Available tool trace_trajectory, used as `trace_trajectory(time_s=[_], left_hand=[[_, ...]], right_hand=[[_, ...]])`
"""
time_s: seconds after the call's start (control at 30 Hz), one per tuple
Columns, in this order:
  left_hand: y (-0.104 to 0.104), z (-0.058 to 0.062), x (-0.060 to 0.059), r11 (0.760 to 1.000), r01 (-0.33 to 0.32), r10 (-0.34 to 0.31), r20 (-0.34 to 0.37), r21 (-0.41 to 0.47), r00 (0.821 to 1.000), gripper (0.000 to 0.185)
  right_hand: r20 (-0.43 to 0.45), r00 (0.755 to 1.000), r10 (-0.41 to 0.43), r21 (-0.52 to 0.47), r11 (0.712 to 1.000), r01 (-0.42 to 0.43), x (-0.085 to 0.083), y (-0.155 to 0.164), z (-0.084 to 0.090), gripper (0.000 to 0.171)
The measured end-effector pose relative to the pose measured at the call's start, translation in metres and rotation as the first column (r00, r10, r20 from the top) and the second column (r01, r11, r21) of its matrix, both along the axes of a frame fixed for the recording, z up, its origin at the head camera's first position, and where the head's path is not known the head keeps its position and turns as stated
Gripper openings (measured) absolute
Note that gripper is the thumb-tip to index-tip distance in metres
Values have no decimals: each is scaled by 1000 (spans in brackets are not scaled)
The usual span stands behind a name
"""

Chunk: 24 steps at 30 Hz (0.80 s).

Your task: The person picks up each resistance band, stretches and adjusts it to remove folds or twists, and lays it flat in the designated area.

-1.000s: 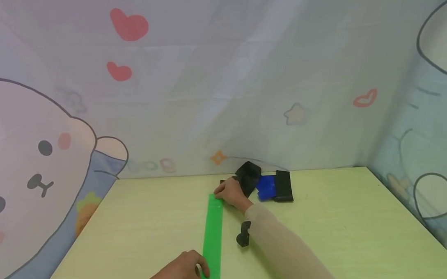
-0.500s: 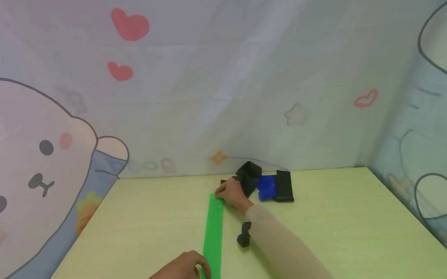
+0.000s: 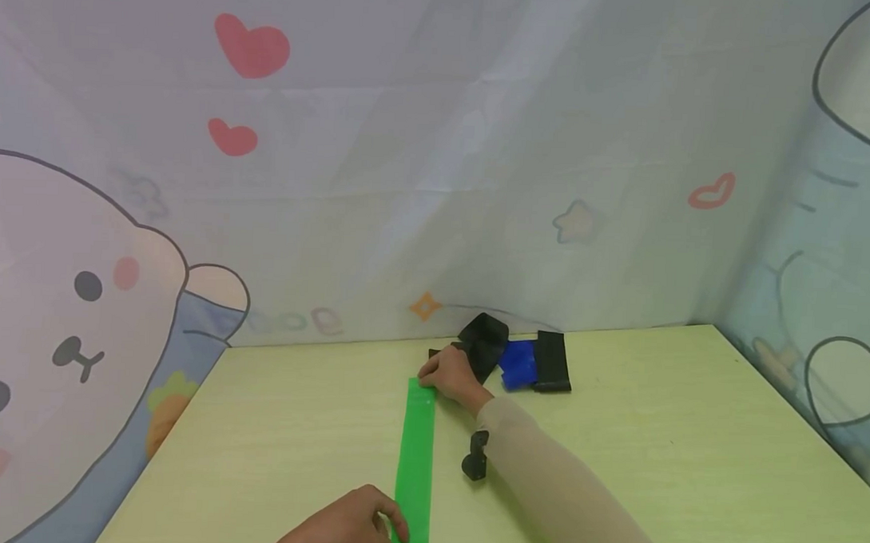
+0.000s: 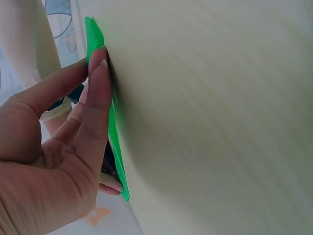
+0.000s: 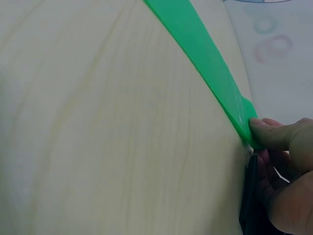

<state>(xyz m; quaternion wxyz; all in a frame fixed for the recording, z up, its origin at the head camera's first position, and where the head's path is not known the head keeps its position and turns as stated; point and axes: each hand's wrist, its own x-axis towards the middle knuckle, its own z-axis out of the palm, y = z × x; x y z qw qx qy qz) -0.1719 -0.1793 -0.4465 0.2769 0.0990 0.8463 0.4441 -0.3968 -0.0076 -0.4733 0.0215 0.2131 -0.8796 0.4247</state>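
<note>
Desk [image 3: 652,439] space is mostly bare pale wood, backed by cartoon-printed cloth walls [image 3: 409,183], and that flat surface is what lets the green strip [image 3: 415,462] lie stretched out straight, running from the near edge toward the back. It seems held at both ends to keep it taut and flat. The right hand [image 3: 451,377] pins the far end, its fingertip [image 5: 274,134] pressing on the strip's corner; whether the grip truly pinches it or only presses down, I cannot tell. The left hand [image 3: 354,528] holds the near end, fingers [image 4: 95,98] straight along the strip with the thumb under it at the desk edge, a light pinch. Behind the right hand lie black and blue folded bands [image 3: 528,363], near it but apart from the strip. A small black wrist camera [image 3: 476,457] sits on the right sleeve.
</note>
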Motion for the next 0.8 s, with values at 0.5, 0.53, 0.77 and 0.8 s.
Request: trace_trajectory(time_s=[0.5,0.53,0.77,0.8], left_hand=[[-4,-10,-2,999,-37,38,63,-20,997,8],[-4,-12,-3,999,-36,38,67,-32,997,7],[-1,-9,-1,996,-75,78,66,-37,995,6],[1,-8,1,996,-85,87,61,-24,994,7]], right_hand=[[-23,1000,6,17,1000,-6,-2,0,-4,9],[-15,1000,2,17,1000,-1,-2,0,-4,9],[-23,1000,-6,13,1000,6,-4,-1,-5,9],[-25,1000,-6,13,1000,6,-4,-2,-5,9]])
